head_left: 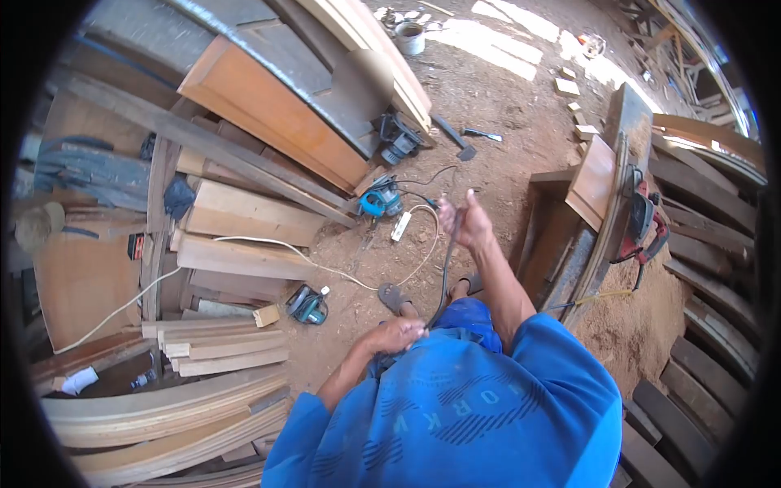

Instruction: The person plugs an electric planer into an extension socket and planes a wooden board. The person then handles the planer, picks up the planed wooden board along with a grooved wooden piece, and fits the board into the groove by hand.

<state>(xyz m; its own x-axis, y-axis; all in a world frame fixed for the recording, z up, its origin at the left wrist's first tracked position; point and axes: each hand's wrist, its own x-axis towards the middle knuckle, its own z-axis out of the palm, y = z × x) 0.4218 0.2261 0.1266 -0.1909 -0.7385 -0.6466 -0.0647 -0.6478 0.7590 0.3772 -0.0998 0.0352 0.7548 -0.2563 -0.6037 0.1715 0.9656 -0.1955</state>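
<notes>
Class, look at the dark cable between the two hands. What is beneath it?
Brown floor shows beneath the dark cable, with a foot either side. Whatever lies directly under the left hand and right hand is covered.

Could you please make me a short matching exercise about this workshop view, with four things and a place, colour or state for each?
Things:
1. Dark cord
2. Power strip
3. Shirt
4. Long wood panel

Descriptions:
A. Blue, with printed lettering
B. Orange-brown, towards the upper left
C. Running between the left hand and right hand
D. White, lying on the ground

Pairs: 1-C, 2-D, 3-A, 4-B
</notes>
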